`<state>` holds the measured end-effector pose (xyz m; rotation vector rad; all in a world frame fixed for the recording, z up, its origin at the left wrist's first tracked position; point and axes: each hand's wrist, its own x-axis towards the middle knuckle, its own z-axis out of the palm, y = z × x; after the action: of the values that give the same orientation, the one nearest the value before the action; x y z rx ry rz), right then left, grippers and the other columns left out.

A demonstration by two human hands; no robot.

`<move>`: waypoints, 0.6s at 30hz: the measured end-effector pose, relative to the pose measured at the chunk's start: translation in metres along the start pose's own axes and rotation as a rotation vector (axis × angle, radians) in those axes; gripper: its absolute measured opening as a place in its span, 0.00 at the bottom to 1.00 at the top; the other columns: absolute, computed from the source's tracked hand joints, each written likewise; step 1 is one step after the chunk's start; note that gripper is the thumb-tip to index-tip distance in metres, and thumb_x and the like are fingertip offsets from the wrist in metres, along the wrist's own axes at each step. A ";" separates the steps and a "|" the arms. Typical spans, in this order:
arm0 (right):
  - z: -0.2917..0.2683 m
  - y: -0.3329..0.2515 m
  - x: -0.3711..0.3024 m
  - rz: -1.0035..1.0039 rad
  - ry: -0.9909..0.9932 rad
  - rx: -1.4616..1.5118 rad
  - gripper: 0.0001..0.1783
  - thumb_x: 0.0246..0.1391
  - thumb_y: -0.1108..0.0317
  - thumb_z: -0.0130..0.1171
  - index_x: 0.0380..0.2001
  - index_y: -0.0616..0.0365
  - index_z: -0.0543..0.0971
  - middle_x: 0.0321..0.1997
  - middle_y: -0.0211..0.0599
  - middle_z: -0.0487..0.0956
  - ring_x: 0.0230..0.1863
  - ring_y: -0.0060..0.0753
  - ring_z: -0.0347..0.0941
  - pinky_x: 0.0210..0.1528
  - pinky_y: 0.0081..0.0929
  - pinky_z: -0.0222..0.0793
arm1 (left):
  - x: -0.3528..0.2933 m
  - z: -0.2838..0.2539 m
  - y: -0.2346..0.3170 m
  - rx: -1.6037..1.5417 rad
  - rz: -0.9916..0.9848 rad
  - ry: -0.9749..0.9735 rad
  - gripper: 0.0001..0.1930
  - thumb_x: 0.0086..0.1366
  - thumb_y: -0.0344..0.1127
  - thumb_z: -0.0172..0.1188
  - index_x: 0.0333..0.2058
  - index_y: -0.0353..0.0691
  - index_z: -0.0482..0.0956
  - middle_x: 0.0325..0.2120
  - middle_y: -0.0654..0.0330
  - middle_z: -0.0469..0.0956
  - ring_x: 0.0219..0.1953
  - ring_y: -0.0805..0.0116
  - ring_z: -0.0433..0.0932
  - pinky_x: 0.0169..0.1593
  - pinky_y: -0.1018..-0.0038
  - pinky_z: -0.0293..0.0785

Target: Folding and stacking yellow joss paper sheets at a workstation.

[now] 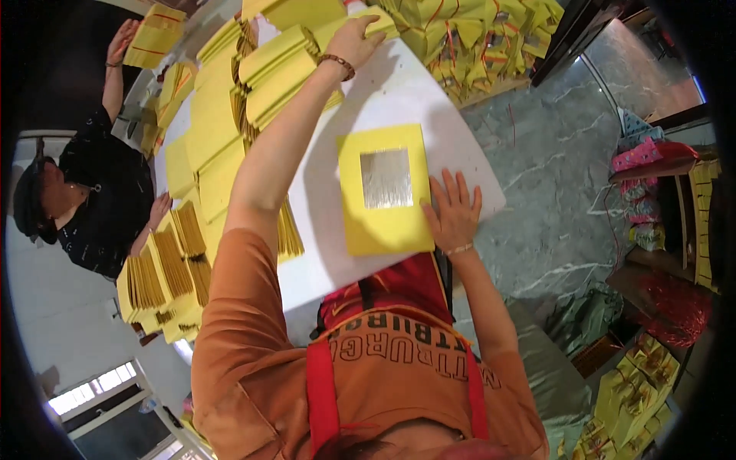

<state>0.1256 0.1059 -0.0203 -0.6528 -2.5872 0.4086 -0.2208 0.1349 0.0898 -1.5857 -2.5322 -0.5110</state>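
A stack of yellow paper sheets lies flat on the white tabletop in front of me, with a silver foil square on its face. My right hand rests at the right edge of this paper, open, its fingers spread and nothing in them. At the far side of the table, my left hand reaches onto a folded yellow paper bundle. Its fingers are stretched out over the paper, and no grip shows. A dark beaded bracelet circles my left wrist.
Rows of yellow paper bundles cover the table's left side. Across from them a person in black raises a yellow bundle. More tied yellow bundles are heaped beyond the far edge. Grey marble floor lies to the right.
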 end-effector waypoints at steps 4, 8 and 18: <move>0.006 0.016 -0.007 -0.007 -0.015 0.013 0.23 0.53 0.51 0.45 0.48 0.51 0.73 0.59 0.37 0.64 0.62 0.41 0.53 0.62 0.51 0.37 | -0.124 0.000 0.092 -1.096 -0.300 -0.223 0.12 0.62 0.34 0.49 0.42 0.37 0.75 0.23 0.62 0.76 0.22 0.77 0.74 0.26 0.80 0.72; 0.007 0.020 -0.009 0.008 -0.073 0.207 0.21 0.54 0.54 0.45 0.46 0.52 0.74 0.59 0.38 0.64 0.62 0.43 0.52 0.63 0.48 0.36 | -0.233 0.044 0.112 -1.278 -0.498 -0.324 0.12 0.63 0.30 0.46 0.41 0.33 0.74 0.22 0.61 0.74 0.21 0.76 0.72 0.26 0.81 0.71; -0.001 -0.010 -0.015 0.064 -0.089 0.317 0.27 0.49 0.57 0.53 0.51 0.59 0.68 0.58 0.47 0.63 0.62 0.48 0.51 0.61 0.45 0.44 | -0.252 0.058 0.131 -1.249 -0.620 -0.105 0.12 0.64 0.35 0.50 0.41 0.33 0.73 0.25 0.63 0.73 0.23 0.78 0.70 0.26 0.83 0.68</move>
<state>0.1343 0.0897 -0.0203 -0.6162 -2.5081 0.8645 0.0139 -0.0086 -0.0027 -0.8275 -2.8448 -2.4571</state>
